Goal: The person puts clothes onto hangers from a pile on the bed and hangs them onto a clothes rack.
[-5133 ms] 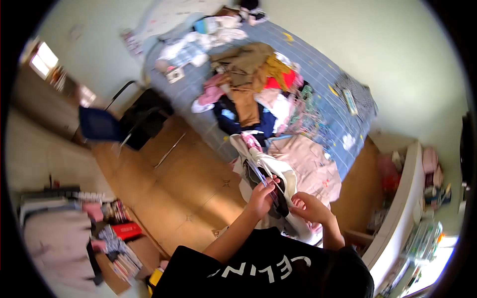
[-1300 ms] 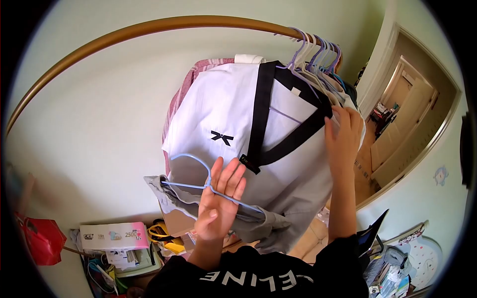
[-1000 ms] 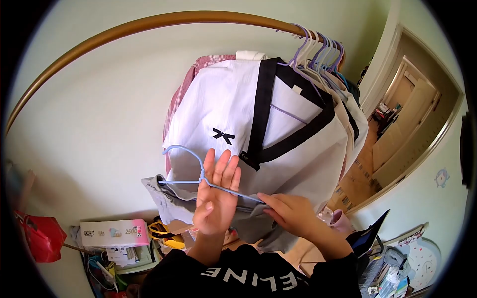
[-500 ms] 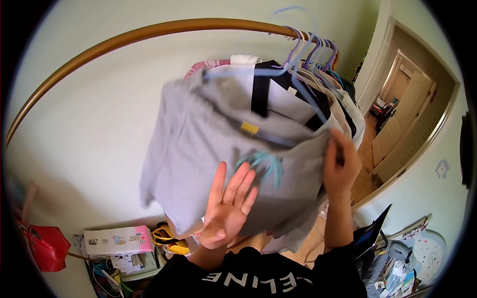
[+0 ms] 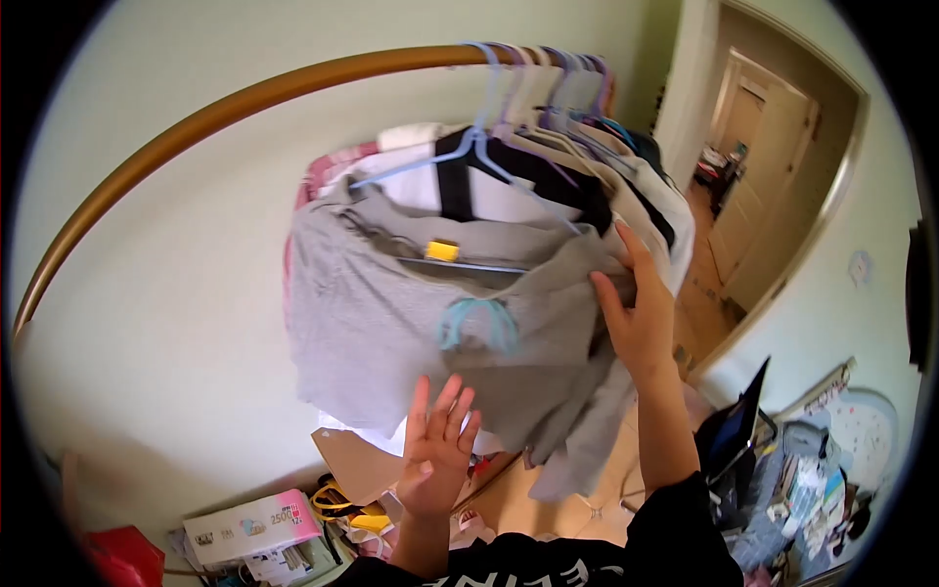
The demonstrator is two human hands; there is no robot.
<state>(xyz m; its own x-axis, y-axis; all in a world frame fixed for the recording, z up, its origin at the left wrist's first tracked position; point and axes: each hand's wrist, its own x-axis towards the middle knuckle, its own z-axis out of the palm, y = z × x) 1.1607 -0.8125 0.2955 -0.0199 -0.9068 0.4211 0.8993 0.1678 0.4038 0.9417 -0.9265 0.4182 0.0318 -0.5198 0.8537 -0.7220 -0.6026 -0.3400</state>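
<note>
Grey pants (image 5: pixel 372 323) with a light blue drawstring (image 5: pixel 477 325) and a yellow label (image 5: pixel 442 251) hang by the waistband from a light blue hanger (image 5: pixel 478 137). Its hook sits over the brown rail (image 5: pixel 323 78). My right hand (image 5: pixel 641 318) is at the right end of the waistband, thumb and forefinger apart; whether it touches the cloth is hard to tell. Low in front of the pants, my left hand (image 5: pixel 437 455) is raised with its fingers spread, holding nothing.
Several garments (image 5: pixel 675 225) hang behind on purple and white hangers. A doorway (image 5: pixel 782 186) stands at right. Below are a white and pink box (image 5: pixel 252 528), a cardboard piece (image 5: pixel 357 468), a red bag (image 5: pixel 127 558), a dark screen (image 5: pixel 738 421) and cluttered items (image 5: pixel 807 489).
The blue hanger's hook, blurred above the rail before, now rests on it. My right hand has loosened from the waistband, its fingers parting. The view has shifted, and my left hand appears lower.
</note>
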